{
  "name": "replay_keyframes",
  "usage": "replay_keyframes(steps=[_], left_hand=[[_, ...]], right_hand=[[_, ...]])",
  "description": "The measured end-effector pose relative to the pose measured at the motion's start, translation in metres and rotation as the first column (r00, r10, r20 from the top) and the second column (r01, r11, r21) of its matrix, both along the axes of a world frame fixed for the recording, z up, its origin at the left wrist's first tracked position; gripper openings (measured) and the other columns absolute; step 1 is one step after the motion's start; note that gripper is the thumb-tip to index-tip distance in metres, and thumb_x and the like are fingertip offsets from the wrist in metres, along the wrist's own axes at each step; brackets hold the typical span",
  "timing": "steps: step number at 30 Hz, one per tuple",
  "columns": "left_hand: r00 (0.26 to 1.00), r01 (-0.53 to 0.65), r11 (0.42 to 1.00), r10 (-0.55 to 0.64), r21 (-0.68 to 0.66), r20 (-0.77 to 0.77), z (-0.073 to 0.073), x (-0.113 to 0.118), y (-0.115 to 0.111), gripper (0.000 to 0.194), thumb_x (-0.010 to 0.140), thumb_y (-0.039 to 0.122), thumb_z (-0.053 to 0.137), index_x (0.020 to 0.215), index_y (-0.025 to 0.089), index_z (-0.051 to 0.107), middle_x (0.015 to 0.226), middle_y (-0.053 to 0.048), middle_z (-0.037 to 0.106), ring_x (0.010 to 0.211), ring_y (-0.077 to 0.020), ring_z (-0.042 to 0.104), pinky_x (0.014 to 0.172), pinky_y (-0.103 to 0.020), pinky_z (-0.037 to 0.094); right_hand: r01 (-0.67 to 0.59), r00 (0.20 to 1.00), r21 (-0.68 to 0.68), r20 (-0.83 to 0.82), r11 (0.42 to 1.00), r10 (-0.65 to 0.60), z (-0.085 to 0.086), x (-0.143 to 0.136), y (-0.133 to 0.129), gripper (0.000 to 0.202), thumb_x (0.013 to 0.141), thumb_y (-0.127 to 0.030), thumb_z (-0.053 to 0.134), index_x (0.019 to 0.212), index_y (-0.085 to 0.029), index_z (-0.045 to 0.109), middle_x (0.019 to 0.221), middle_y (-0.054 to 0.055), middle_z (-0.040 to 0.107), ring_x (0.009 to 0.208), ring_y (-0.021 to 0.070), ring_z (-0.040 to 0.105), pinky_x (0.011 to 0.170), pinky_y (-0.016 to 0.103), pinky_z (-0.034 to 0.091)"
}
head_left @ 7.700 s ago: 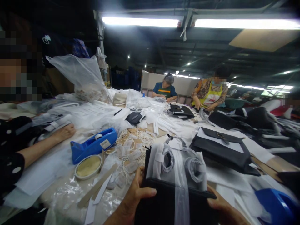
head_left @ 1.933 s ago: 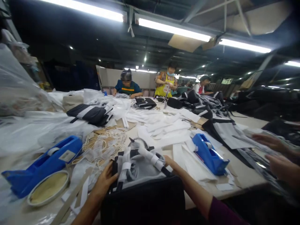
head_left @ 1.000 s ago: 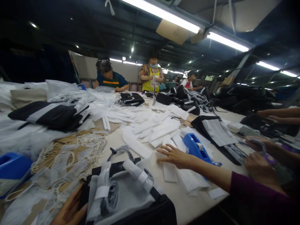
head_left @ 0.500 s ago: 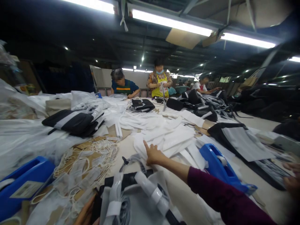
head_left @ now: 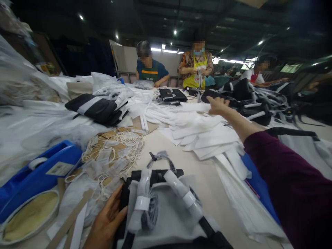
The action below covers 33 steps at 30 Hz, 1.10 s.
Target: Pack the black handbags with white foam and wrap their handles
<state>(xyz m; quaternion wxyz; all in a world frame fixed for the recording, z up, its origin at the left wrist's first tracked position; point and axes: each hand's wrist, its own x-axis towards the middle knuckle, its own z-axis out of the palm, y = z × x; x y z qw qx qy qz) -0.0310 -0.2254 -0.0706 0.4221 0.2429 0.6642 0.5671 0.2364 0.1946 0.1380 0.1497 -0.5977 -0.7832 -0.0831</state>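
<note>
Cluttered bench [head_left: 207, 186]: black bag [head_left: 158, 176] nearest us, our left grip [head_left: 105, 219] clamped on its left side; right grip [head_left: 219, 106] well beyond, by white sheets [head_left: 204, 135], holding anything or not, we can't tell.

The bag [head_left: 158, 176] looks like matt black leather or imitation leather, its straps bound in glossy clear plastic film [head_left: 145, 181] with smooth white bands [head_left: 142, 203]. The grey sheet [head_left: 167, 209] laid in it is matt; whether cloth or paper cannot be told. Smooth blue plastic with a soft sheen forms the tape dispenser [head_left: 67, 152], which bears a paper label [head_left: 59, 168]. Brown cardboard [head_left: 110, 135] lies matt under rough string [head_left: 133, 147]. The white sheets [head_left: 207, 136] are matt, the worktop [head_left: 178, 162] smooth and dull, the purple sleeve [head_left: 275, 159] soft cloth.
</note>
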Motion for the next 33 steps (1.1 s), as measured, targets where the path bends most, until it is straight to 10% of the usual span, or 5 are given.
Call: replay_keyframes(steps=[4,9,13,24,33], left_hand=[[1.0,0.023,1.0,-0.023,0.003,0.012,0.007,0.001,0.0,0.086,0.059,0.05,0.081,0.135,0.023,0.051,0.143,-0.009,0.049,0.136,-0.0348,0.036,0.114,-0.043,0.034],[0.999,0.039,0.999,-0.039,-0.007,0.012,0.019,0.006,0.003,0.089,0.057,0.047,0.083,0.135,0.022,0.05,0.143,-0.011,0.048,0.137,-0.0345,0.035,0.115,-0.043,0.031],[0.999,0.037,0.999,-0.037,0.004,-0.007,0.022,0.012,0.007,0.09,0.057,0.046,0.083,0.136,0.019,0.049,0.143,-0.013,0.048,0.137,-0.0347,0.036,0.116,-0.044,0.03],[0.992,0.122,0.968,-0.125,0.219,0.003,0.01,0.035,0.063,0.077,0.058,0.036,0.082,0.127,0.014,0.054,0.132,-0.015,0.057,0.129,-0.0324,0.047,0.112,-0.044,0.034],[0.918,0.145,0.984,-0.096,0.099,-0.384,0.032,0.022,0.076,0.043,0.068,0.029,0.066,0.109,0.015,0.065,0.104,-0.009,0.064,0.093,-0.0204,0.059,0.082,-0.033,0.049]], right_hand=[[-0.03,0.983,-0.08,-0.182,0.996,0.015,-0.035,0.021,-0.054,0.056,0.08,-0.011,0.062,0.134,-0.007,0.045,0.123,0.02,0.054,0.113,0.0304,0.051,0.097,0.045,0.038],[-0.476,0.686,-0.572,-0.717,0.668,-0.126,-0.145,0.032,-0.208,0.065,0.082,-0.041,0.061,0.14,-0.019,0.04,0.116,0.014,0.062,0.095,0.0253,0.062,0.083,0.04,0.052],[-0.511,0.458,-0.498,-0.847,0.701,-0.269,-0.189,0.034,-0.277,0.072,0.079,-0.053,0.062,0.139,-0.02,0.04,0.129,0.014,0.055,0.11,0.0275,0.058,0.095,0.042,0.047],[-0.567,0.241,-0.389,-0.921,0.726,-0.305,-0.199,0.054,-0.242,0.073,0.072,-0.051,0.069,0.134,-0.022,0.044,0.113,0.007,0.067,0.096,0.0245,0.065,0.08,0.033,0.052],[-0.275,0.644,-0.206,-0.765,0.939,0.022,-0.139,0.073,-0.244,0.043,0.082,-0.042,0.059,0.12,-0.022,0.059,0.114,0.008,0.064,0.101,0.0248,0.061,0.092,0.042,0.047]])
